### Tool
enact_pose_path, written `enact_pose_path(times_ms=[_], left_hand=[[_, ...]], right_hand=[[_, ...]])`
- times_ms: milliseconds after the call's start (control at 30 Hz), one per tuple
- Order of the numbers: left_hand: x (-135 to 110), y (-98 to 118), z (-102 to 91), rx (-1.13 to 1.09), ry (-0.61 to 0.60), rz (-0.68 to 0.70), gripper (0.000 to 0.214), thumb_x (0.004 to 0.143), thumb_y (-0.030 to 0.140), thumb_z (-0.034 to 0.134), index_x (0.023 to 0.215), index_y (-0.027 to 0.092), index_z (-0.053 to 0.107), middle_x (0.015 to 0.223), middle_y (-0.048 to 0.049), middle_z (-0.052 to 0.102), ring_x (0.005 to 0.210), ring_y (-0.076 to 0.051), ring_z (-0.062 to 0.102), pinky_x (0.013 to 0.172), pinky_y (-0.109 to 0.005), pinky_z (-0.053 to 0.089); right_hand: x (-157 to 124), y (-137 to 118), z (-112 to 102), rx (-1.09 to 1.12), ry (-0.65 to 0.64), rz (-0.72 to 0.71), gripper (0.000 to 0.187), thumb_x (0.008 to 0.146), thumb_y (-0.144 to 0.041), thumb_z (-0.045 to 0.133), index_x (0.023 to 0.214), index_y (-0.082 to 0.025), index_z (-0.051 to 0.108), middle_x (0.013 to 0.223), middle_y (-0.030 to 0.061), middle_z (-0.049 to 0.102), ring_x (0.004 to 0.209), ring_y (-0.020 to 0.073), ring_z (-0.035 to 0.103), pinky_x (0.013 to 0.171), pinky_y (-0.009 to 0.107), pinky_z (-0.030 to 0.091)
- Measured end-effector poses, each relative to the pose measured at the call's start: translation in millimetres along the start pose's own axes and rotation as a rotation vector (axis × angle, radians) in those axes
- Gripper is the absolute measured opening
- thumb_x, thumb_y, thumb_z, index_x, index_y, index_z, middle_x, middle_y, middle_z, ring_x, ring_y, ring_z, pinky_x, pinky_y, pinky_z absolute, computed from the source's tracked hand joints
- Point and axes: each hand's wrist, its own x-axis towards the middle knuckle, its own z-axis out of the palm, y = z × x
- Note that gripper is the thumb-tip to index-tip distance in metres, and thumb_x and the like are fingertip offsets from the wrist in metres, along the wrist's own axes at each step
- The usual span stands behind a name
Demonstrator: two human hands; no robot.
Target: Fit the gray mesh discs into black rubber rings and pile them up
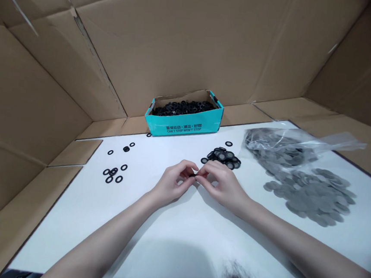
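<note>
My left hand (pixel 173 183) and my right hand (pixel 222 183) meet at the middle of the white table (pixel 152 222), fingertips pinched together on one small black ring (pixel 194 175). Just beyond my right hand lies a pile of black rings fitted with grey mesh discs (pixel 223 156). Loose black rings (pixel 115 172) are scattered to the left of my left hand. A heap of grey mesh discs (pixel 313 195) spreads out on the right.
A teal box (pixel 183 123) full of black rings stands at the back. A clear plastic bag (pixel 279 145) holding more grey discs lies at the back right. Cardboard walls (pixel 181 39) close in the table on the left, back and right.
</note>
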Motion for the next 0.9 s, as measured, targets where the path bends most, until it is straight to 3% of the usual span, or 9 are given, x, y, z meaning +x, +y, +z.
enact_pose_path(times_ms=[267, 433, 567, 767, 900], left_hand=[[-0.7, 3.8, -0.7, -0.086, 0.043, -0.056, 0.017, 0.089, 0.027, 0.061, 0.103, 0.018, 0.056, 0.088, -0.0039, 0.062, 0.083, -0.013, 0.062, 0.074, -0.023, 0.05], [-0.9, 2.1, 0.6, -0.057, 0.068, 0.02, 0.024, 0.086, 0.026, 0.066, 0.107, 0.017, 0.058, 0.095, -0.0056, 0.063, 0.081, -0.012, 0.061, 0.072, -0.022, 0.052], [-0.8, 0.5, 0.8, 0.089, 0.079, 0.132, 0.029, 0.084, 0.028, 0.072, 0.11, 0.017, 0.064, 0.094, -0.0056, 0.065, 0.078, -0.013, 0.061, 0.071, -0.024, 0.052], [-1.2, 1.3, 1.4, 0.192, 0.153, 0.166, 0.03, 0.081, 0.035, 0.077, 0.103, 0.018, 0.067, 0.087, -0.004, 0.066, 0.075, -0.013, 0.061, 0.07, -0.025, 0.051], [-1.8, 3.1, 2.6, 0.222, 0.196, 0.163, 0.031, 0.077, 0.039, 0.08, 0.094, 0.018, 0.066, 0.081, -0.0025, 0.065, 0.07, -0.013, 0.058, 0.067, -0.025, 0.049]], right_hand=[[0.4, -5.2, -2.3, 0.006, 0.002, -0.055, 0.012, 0.091, -0.018, 0.055, 0.08, -0.02, 0.061, 0.083, 0.0063, 0.065, 0.085, 0.0215, 0.056, 0.075, 0.035, 0.04], [2.5, -4.5, 0.1, 0.26, 0.004, 0.13, 0.014, 0.089, -0.027, 0.054, 0.079, -0.019, 0.06, 0.078, 0.0042, 0.063, 0.075, 0.0177, 0.057, 0.066, 0.03, 0.042], [6.0, -4.8, -0.1, 0.441, -0.025, 0.283, 0.022, 0.086, -0.039, 0.057, 0.08, -0.018, 0.062, 0.076, 0.0028, 0.064, 0.067, 0.0153, 0.055, 0.059, 0.027, 0.04], [8.5, -10.3, -4.0, 0.576, -0.087, 0.329, 0.027, 0.082, -0.043, 0.059, 0.072, -0.018, 0.061, 0.072, 0.0024, 0.062, 0.07, 0.0156, 0.057, 0.064, 0.027, 0.044], [8.4, -12.7, -4.4, 0.581, -0.102, 0.366, 0.027, 0.08, -0.044, 0.06, 0.071, -0.019, 0.059, 0.068, 0.0012, 0.059, 0.064, 0.0134, 0.052, 0.056, 0.025, 0.04]])
